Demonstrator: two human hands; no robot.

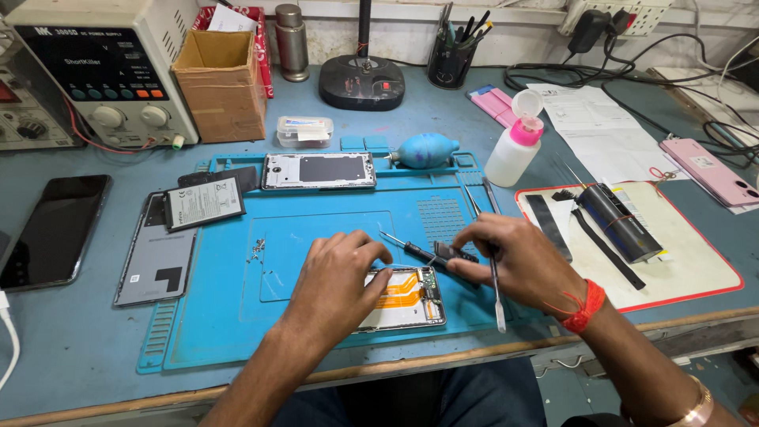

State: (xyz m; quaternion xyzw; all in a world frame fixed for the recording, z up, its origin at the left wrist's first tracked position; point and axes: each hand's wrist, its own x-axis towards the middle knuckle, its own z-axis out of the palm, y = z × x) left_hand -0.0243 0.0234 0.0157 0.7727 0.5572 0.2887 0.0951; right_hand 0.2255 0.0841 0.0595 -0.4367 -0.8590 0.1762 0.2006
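- Your left hand [336,277] lies flat over the opened phone [403,300] on the blue repair mat [316,229], fingers curled at the phone's upper edge.
- Your right hand [514,261] pinches a small dark part [455,253] just above the phone's top corner, with a metal spudger [496,296] tucked between the fingers.
- A black-handled screwdriver [411,249] lies on the mat between your hands.
- Loose screws [256,251] sit left of your left hand.
- A battery [204,203] rests on a grey back cover [156,257] at the mat's left edge.
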